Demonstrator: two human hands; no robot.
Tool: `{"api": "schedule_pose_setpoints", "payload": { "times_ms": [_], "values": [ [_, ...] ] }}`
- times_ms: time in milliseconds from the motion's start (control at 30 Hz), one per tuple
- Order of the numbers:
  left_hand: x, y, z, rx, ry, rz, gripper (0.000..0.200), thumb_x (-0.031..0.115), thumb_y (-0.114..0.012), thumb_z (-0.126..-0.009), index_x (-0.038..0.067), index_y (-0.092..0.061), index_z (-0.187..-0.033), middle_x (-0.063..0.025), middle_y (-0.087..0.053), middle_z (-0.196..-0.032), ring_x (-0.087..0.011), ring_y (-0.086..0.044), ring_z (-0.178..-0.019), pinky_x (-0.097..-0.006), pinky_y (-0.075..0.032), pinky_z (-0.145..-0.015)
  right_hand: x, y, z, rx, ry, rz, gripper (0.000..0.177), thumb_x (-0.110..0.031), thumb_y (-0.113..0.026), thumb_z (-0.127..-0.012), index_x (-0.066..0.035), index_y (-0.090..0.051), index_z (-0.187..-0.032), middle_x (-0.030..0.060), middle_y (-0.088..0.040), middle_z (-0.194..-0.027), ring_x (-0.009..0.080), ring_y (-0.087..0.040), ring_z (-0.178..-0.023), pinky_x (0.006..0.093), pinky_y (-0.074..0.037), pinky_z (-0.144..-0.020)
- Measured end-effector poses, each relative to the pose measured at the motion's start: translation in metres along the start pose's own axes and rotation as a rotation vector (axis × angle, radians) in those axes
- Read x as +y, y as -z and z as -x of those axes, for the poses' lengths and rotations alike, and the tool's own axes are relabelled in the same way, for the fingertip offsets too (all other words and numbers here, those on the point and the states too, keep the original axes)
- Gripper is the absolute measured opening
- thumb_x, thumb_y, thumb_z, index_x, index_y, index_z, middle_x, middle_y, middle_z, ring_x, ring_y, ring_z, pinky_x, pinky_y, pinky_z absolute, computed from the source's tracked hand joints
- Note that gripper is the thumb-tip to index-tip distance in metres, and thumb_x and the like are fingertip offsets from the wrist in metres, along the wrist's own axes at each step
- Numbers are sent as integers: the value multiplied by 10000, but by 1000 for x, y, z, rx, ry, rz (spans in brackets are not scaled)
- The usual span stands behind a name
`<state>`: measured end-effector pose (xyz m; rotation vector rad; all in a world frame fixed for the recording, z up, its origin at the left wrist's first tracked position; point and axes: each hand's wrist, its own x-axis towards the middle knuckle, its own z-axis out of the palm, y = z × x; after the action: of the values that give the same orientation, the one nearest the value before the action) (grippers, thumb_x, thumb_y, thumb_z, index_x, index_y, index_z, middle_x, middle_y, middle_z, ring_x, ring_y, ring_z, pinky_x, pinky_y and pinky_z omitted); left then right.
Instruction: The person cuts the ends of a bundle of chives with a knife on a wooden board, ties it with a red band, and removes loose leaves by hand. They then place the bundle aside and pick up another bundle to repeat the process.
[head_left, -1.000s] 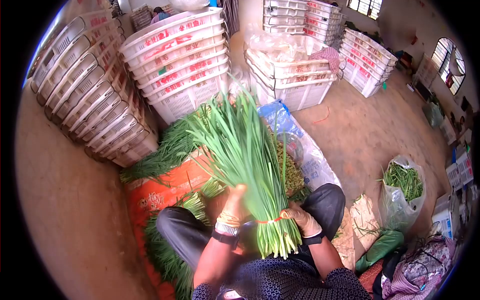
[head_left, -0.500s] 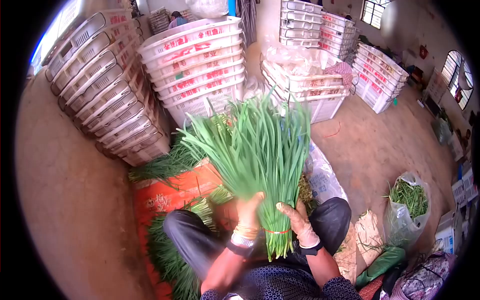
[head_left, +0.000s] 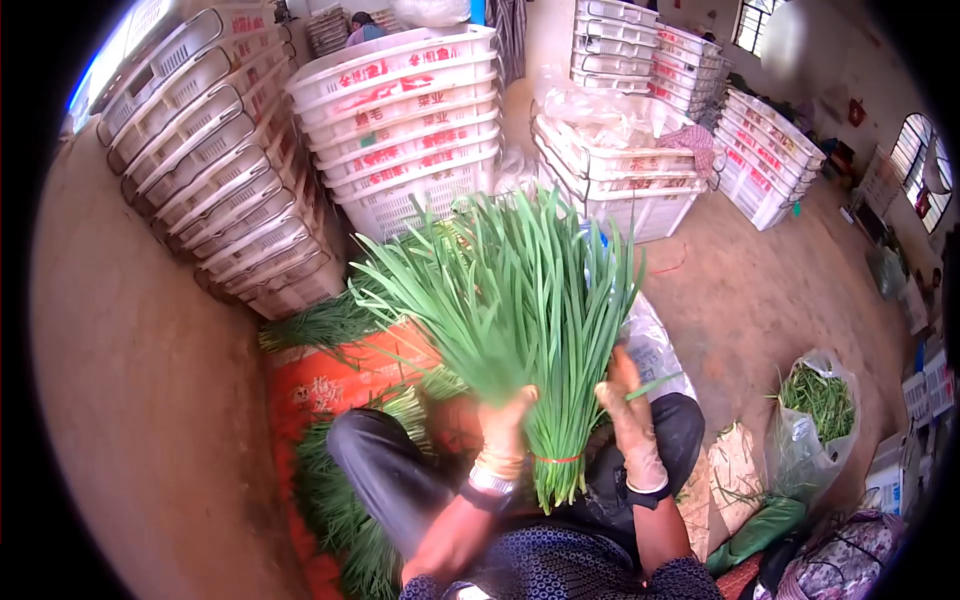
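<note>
A bunch of long green garlic chives [head_left: 560,330] stands upright over my lap, leaves fanned away from me. A red band [head_left: 557,459] circles it just above the pale cut ends. My left hand [head_left: 503,428], in a thin glove, is closed around the left side of the bunch; its fingers are partly hidden by leaves. On the other side, my gloved right hand [head_left: 630,415] is closed beside the bunch, and a single chive leaf [head_left: 655,386] pokes out to the right from between its thumb and fingers.
More chives [head_left: 345,510] lie on an orange sheet [head_left: 300,385] to my left. Stacked white crates [head_left: 410,120] stand ahead, with another tall stack [head_left: 215,160] at left. A plastic bag of greens [head_left: 820,410] sits on the floor at right.
My right hand has shifted up and slightly right along the bunch, and a leaf now sticks out from it. My left hand keeps its hold. The view has tilted slightly.
</note>
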<state>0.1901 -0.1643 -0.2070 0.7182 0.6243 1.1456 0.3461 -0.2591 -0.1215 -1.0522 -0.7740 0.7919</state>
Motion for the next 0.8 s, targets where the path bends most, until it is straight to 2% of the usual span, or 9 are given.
{"api": "schedule_pose_setpoints", "payload": {
  "times_ms": [67, 133, 167, 267, 467, 500, 600, 733, 800],
  "values": [
    [-2, 4, 0, -13, -14, -20, 562, 73, -817, -873, 42, -610, -1395, -72, -714, -1273, -237, -697, -1103, -417, -578, -991, -17, 15, 0, 248, 122, 188, 660, -216, -751, -1008, -30, -465, -1572, 85, -644, -1364, 184, -616, -1205, 342, -480, -1079],
    [-4, 6, 1, -39, -16, -70, 544, 65, -819, -872, 37, -625, -1380, -74, -717, -1272, -230, -698, -1098, -410, -578, -989, -58, 17, -4, 201, 379, 566, 493, -175, -734, -1011, -35, -600, -1464, 96, -706, -1255, 173, -677, -1086, 313, -523, -999],
    [-3, 3, 3, -40, -21, -84, 541, 60, -817, -874, 35, -627, -1380, -73, -718, -1273, -228, -696, -1105, -408, -576, -992, -83, 7, -3, 130, 474, 713, 385, -180, -744, -996, -52, -690, -1355, 107, -744, -1131, 207, -714, -973, 333, -549, -956],
    [6, -10, 12, -79, -14, -121, 535, 48, -814, -878, 30, -633, -1380, -71, -719, -1278, -220, -689, -1122, -400, -568, -1001, -140, -33, -19, -147, 909, 1166, 363, -213, -768, -956, -134, -718, -1307, 33, -706, -935, 199, -683, -819, 358, -538, -743],
    [3, -4, 19, -95, -48, -203, 570, 31, -852, -845, 27, -646, -1377, -63, -722, -1284, -205, -683, -1127, -385, -549, -1021, -134, -59, -22, -246, 968, 1720, 412, -293, -792, -904, -217, -724, -1303, -8, -590, -782, 183, -614, -714, 353, -466, -678],
    [5, -5, 21, -111, -29, -158, 577, 28, -865, -833, 28, -652, -1369, -56, -735, -1256, -199, -687, -1114, -382, -549, -1018, -128, -52, -28, -246, 1067, 1717, 354, -255, -747, -911, -149, -717, -1248, -13, -516, -743, 170, -579, -664, 360, -430, -615],
    [5, 1, 22, -138, 0, -193, 562, 36, -867, -837, 29, -658, -1358, -54, -745, -1234, -198, -690, -1110, -381, -553, -1009, -115, -41, -34, -233, 1005, 1596, 247, -230, -730, -919, -155, -731, -1154, -12, -540, -750, 175, -585, -655, 357, -426, -602],
    [6, 0, 25, -157, -1, -196, 561, 37, -871, -836, 29, -661, -1356, -58, -745, -1236, -198, -692, -1106, -378, -554, -1005, -126, -39, -32, -252, 832, 1334, 140, -180, -778, -882, -181, -717, -1008, -1, -642, -837, 195, -650, -713, 390, -494, -644],
    [3, 2, 28, -169, 17, -208, 563, 34, -870, -837, 29, -661, -1359, -58, -745, -1235, -197, -694, -1100, -378, -554, -1006, -143, -44, -33, -159, 904, 1244, 272, -205, -844, -838, -191, -735, -1087, 7, -676, -844, 217, -679, -731, 393, -529, -674]
  ]
}}
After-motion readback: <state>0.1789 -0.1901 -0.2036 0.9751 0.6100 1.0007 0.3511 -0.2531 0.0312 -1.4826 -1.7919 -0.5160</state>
